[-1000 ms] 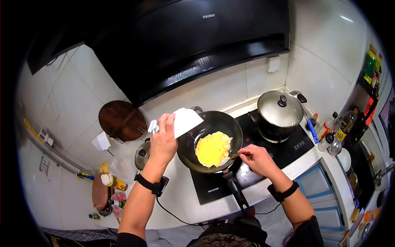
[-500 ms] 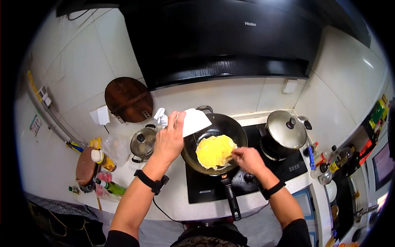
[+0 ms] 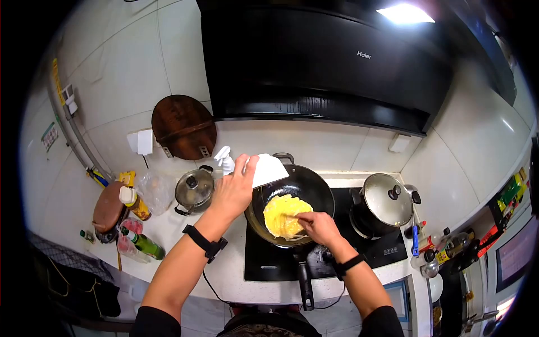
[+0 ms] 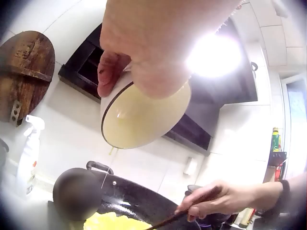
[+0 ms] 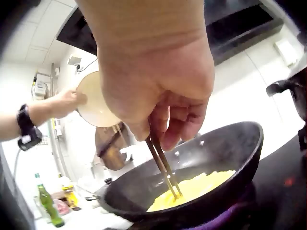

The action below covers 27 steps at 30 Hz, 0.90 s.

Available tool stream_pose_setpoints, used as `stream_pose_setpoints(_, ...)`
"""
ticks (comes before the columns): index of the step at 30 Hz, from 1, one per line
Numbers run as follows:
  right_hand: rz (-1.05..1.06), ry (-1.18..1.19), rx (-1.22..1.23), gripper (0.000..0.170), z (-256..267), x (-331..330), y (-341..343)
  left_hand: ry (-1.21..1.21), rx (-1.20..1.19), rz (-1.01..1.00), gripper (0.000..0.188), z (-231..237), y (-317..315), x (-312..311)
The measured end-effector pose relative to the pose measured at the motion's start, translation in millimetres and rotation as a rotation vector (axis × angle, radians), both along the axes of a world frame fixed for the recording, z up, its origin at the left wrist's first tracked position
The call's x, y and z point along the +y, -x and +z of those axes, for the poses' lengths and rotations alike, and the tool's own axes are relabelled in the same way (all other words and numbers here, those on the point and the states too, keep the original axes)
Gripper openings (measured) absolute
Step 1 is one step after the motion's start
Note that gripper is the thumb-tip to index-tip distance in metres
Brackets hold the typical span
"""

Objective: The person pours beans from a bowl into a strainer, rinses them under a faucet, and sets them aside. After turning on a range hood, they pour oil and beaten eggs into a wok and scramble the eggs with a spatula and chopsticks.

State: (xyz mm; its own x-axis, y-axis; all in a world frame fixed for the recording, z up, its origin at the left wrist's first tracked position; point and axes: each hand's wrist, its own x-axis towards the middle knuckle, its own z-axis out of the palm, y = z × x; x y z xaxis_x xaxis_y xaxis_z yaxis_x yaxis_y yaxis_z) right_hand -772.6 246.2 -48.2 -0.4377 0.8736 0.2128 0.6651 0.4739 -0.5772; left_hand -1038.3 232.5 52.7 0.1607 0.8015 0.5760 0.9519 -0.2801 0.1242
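In the head view, yellow egg [image 3: 275,212] lies in the black wok [image 3: 315,188], toward 7 o'clock. The person's left hand [image 3: 233,194] grips a white bowl [image 3: 272,171], tilted above the wok at the egg's 11 o'clock. The right hand [image 3: 321,228], at the egg's 4 o'clock, pinches brown chopsticks [image 5: 160,165], tips in the egg. A large lidded pot [image 3: 386,203] stands at the wok's 3 o'clock.

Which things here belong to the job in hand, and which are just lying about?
In the job: tilted bowl in the left hand, chopsticks in the right hand, wok, egg, hob.

Apparently idle: large lidded pot, spray bottle, green bottle, wooden disc.
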Motion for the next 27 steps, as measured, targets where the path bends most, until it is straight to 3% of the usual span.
stream_pose_setpoints(3,-0.094,-0.067,-0.107,0.019,4,9,-18,-0.011,-0.010,0.000,0.053,0,-1,-1)
stream_pose_setpoints(5,-0.104,0.071,-0.057,0.019,14,-5,-29,-0.023,-0.021,0.012,0.052,1,1,1)
stream_pose_setpoints(9,0.107,0.131,0.089,0.020,8,-17,1,-0.006,0.028,0.024,0.051,2,-3,0)
stream_pose_setpoints(14,-0.119,0.047,0.023,0.021,0,-7,-28,-0.007,-0.004,0.023,0.053,-2,-6,1)
stream_pose_setpoints(18,0.100,0.089,0.012,0.022,9,-35,-18,0.006,0.034,0.038,0.050,-12,-11,5)
stream_pose_setpoints(21,-0.042,0.013,0.033,0.022,-14,-12,-11,0.019,0.059,0.032,0.050,-13,-20,5)
stream_pose_setpoints(23,-0.132,0.038,0.028,0.021,-2,-9,-25,0.030,0.060,0.029,0.051,-14,-24,4)
stream_pose_setpoints(25,-0.128,0.067,-0.041,0.020,14,-21,-40,0.025,0.053,0.043,0.051,-19,-24,4)
stream_pose_setpoints(27,0.002,0.067,-0.011,0.019,12,-33,-36,0.005,0.028,0.039,0.052,-29,-27,7)
